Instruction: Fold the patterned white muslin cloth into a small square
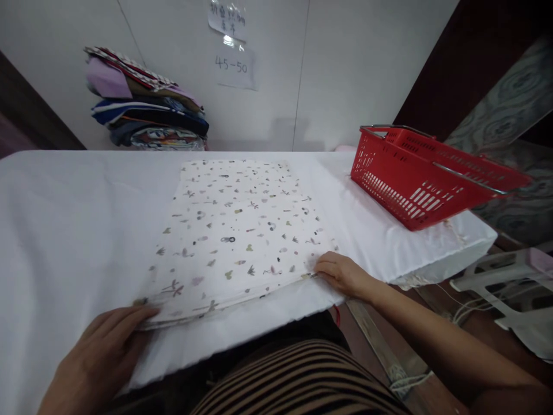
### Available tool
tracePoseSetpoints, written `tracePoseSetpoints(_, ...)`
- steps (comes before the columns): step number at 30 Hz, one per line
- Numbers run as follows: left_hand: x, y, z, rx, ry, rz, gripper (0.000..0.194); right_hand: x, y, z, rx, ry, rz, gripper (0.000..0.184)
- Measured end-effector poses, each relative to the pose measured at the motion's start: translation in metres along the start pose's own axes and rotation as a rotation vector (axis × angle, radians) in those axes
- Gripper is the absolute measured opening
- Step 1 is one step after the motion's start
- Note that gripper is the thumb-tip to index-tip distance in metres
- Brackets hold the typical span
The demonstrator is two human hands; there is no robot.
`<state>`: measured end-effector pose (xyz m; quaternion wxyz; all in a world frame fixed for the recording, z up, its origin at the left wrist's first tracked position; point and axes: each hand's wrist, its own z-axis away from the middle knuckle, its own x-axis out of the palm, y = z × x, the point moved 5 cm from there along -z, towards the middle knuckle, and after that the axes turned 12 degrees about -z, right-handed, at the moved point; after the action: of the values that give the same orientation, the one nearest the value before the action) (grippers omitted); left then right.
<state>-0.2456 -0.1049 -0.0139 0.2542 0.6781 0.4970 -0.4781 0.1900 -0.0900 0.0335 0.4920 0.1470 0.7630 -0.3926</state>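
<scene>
A white cloth printed with small palms, leaves and birds lies folded in layers, flat on the white-covered table. Its near edge shows several layers and runs close to the table's front edge. At the near left corner, my left hand pinches the layers between thumb and fingers, slightly blurred. My right hand grips the near right corner of the same cloth, fingers on top and curled over the edge. The far edge of the cloth lies loose toward the wall.
A red plastic basket with metal handles stands at the right end of the table. A stack of folded clothes sits at the back left by the wall. Paper signs hang on the wall. A white plastic stool stands at the right.
</scene>
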Motion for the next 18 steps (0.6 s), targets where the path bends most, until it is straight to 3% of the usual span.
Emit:
tracePoseSetpoints(4, 0.003, -0.003, 0.002, -0.007, 0.001, -0.002, 0.028, 0.003, 0.001, 0.0, -0.048, 0.051, 0.138, 0.022)
tracePoseSetpoints(11, 0.007, -0.004, 0.005, -0.045, -0.061, 0.013, 0.03, 0.01, -0.002, 0.007, -0.059, -0.057, 0.157, 0.024)
tracePoseSetpoints(18, 0.003, -0.001, 0.004, -0.03, -0.018, 0.016, 0.03, 0.007, -0.004, 0.013, -0.09, -0.099, 0.159, 0.028)
